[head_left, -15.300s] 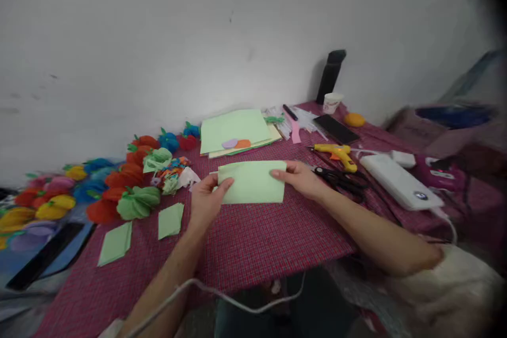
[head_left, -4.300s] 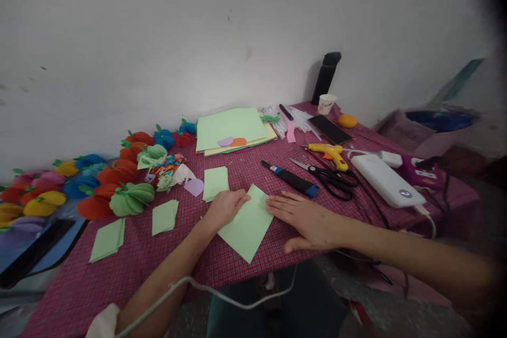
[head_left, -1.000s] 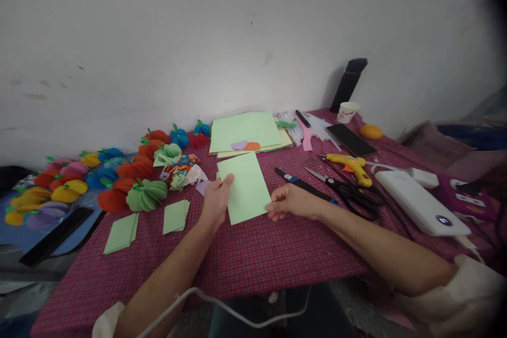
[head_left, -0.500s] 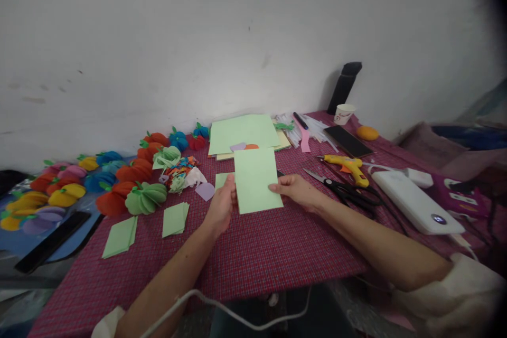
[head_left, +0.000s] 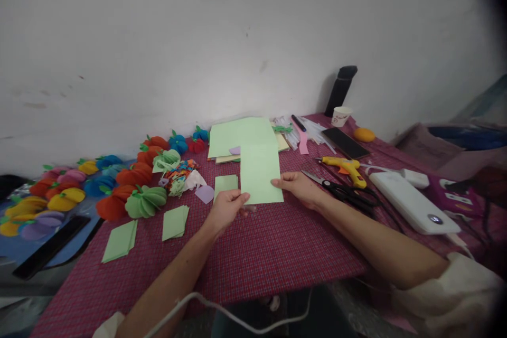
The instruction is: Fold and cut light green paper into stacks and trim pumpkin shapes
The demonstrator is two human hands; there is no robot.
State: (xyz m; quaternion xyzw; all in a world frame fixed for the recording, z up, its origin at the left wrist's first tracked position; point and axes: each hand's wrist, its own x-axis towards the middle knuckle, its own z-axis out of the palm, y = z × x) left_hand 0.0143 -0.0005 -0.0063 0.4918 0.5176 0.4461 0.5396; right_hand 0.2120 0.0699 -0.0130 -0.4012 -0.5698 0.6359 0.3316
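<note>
Between both hands I hold a pale green sheet of paper (head_left: 260,174) above the table. My left hand (head_left: 227,210) pinches its lower left corner, thumb on top. At the right edge, low down, my right hand (head_left: 296,187) grips it with the thumb in front; those fingers are partly hidden behind the sheet. Just left of the held sheet lies a smaller green paper piece (head_left: 225,183). Farther left are two small stacks of green paper, the nearer stack (head_left: 174,223) and the outer stack (head_left: 120,241). Behind the held sheet rests a large green sheet (head_left: 237,134) on other papers.
Several colourful paper pumpkins (head_left: 134,174) crowd the left side near paper scraps (head_left: 182,173). To the right lie black scissors (head_left: 348,193), a yellow glue gun (head_left: 348,169), a white power bank (head_left: 407,203) and a phone (head_left: 345,142). A paper cup (head_left: 340,115) stands behind.
The green sheet has shifted slightly right and up. My left hand has slid from its left edge to the lower left corner. My right hand keeps its grip on the right edge.
</note>
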